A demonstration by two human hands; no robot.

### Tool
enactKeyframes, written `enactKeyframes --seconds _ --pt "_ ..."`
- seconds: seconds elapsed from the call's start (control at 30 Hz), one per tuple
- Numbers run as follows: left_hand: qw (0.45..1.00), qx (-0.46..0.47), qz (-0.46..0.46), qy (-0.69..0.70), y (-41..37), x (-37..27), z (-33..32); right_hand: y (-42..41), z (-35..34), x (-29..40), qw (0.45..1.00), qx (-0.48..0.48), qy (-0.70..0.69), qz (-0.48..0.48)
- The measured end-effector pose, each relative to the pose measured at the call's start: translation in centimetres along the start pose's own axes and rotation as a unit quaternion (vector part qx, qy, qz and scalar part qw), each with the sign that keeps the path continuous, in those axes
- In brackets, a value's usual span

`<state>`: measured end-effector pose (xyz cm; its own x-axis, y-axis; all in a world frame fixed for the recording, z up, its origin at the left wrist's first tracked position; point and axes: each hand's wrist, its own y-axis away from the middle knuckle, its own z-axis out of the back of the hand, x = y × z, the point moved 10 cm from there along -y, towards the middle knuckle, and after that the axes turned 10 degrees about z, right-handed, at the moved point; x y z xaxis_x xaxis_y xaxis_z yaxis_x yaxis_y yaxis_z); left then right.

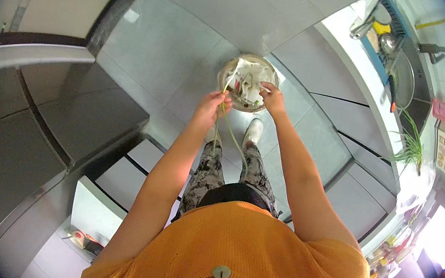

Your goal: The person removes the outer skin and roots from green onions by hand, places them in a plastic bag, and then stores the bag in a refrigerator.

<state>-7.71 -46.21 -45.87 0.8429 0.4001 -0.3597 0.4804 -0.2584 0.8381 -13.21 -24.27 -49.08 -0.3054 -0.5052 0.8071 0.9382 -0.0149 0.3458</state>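
Observation:
My left hand (210, 108) grips a spring onion (230, 127) with a white stem end pointing away from me. Its long green leaves hang back towards my legs. Just beyond sits a round waste bin (244, 109), lined with a whitish bag and holding pale scraps (250, 84) and some green bits. Over the bin's right rim, my right hand (273, 100) has thumb and finger pinched on a small pale scrap (264, 88), too small to identify surely. The two hands are apart.
On the right counter (354, 67) stand a blue dish rack (377, 66) with utensils, a glass lid (403, 80) and a plastic bag (415, 185) with more spring onions (412, 140). A dark refrigerator (40, 115) is at left. My white shoe (254, 130) is near the bin.

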Motion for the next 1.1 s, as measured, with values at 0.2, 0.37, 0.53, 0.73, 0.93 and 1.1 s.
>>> enactKeyframes --seconds 0.2,0.37,0.53,0.73,0.93,1.1 --pt "0.995 0.033 0.024 0.092 3.6 -5.1 -5.9 6.0 4.7 5.3 0.978 -0.031 -0.208 0.009" --pt "0.968 0.141 0.045 0.202 6.7 -6.7 -12.0 13.5 8.0 8.1 0.923 -0.022 -0.379 -0.064" --pt "0.919 0.283 0.066 0.267 9.0 -8.2 -18.6 17.8 14.2 11.2 0.926 -0.055 -0.374 -0.006" --pt "0.941 0.218 0.034 0.256 13.0 -7.7 -27.0 21.0 24.0 12.8 0.916 -0.103 -0.372 0.107" --pt "0.955 0.263 0.016 0.133 15.2 -3.0 -41.3 27.2 35.8 6.4 0.839 -0.246 -0.480 0.077" --pt "0.930 0.363 0.043 0.042 15.5 3.0 -53.7 32.6 44.0 -2.1 0.810 -0.358 -0.460 0.058"
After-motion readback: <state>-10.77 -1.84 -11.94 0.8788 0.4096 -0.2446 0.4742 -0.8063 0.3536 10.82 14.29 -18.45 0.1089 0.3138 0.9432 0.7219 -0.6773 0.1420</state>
